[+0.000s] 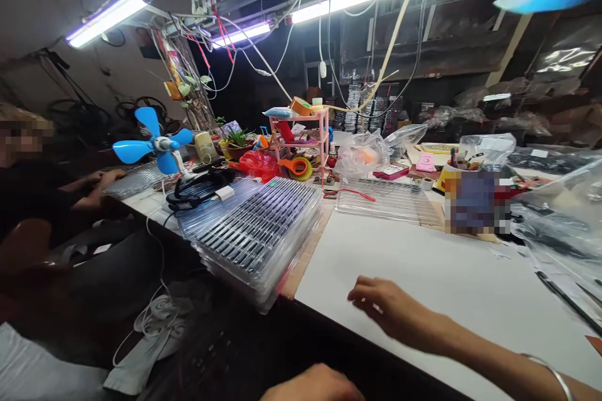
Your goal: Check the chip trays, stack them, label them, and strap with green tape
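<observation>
My right hand [388, 308] hovers over or rests on a white sheet [423, 269] on the table; I cannot tell which. Its fingers are loosely bent with small gaps, and nothing shows in them. A bracelet circles that wrist. At the bottom edge my left hand [313, 385] shows only its back, with the fingers hidden. Left of the white sheet lies a stack of clear plastic trays [256, 225], the top one filled with rows of dark, slim pieces. Neither hand touches the stack.
A blue-bladed fan [160, 138] and a black headset-like strap [197, 191] stand behind the trays. A pink shelf [301, 138] holds tape rolls. Plastic bags [362, 153] and another tray [385, 200] lie at the back. A person [37, 175] sits at left, hands on trays. Cables hang overhead.
</observation>
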`<state>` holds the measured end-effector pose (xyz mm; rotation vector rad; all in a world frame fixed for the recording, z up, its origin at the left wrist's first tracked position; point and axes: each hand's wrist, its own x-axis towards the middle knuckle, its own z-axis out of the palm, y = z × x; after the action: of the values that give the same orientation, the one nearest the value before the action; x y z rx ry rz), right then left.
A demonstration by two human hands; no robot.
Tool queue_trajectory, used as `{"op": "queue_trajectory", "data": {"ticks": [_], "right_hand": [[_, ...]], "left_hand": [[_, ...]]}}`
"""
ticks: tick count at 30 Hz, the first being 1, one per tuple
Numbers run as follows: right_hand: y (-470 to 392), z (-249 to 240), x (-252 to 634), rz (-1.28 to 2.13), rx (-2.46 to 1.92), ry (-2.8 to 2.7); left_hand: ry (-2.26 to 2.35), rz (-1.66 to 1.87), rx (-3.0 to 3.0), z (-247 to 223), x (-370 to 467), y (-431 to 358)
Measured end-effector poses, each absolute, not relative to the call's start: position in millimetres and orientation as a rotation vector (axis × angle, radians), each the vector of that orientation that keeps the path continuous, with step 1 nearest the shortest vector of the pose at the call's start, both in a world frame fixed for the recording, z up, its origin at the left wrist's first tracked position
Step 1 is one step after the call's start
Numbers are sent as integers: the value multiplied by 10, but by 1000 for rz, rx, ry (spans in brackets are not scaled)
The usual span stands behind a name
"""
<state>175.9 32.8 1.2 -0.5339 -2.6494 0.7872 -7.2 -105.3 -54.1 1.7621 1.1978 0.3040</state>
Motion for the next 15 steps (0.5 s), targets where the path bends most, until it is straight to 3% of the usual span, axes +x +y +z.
{"op": "queue_trajectory", "data": {"ticks": [4,7,10,15], "right_hand": [[1119,-78,1592,595,-762,-2543],[1710,-2,1251,529,-796,-2465],[2171,106,816,491,-818,-2379],[2492,178,239,615,-822,-2323]], "left_hand": [[1723,924,1632,111,-582,-1073],[2179,1295,1503,317,-994,-1080],[2502,1322,1406,269,-1291,-1049],[2523,1200,1242,82,-1473,-961]]}}
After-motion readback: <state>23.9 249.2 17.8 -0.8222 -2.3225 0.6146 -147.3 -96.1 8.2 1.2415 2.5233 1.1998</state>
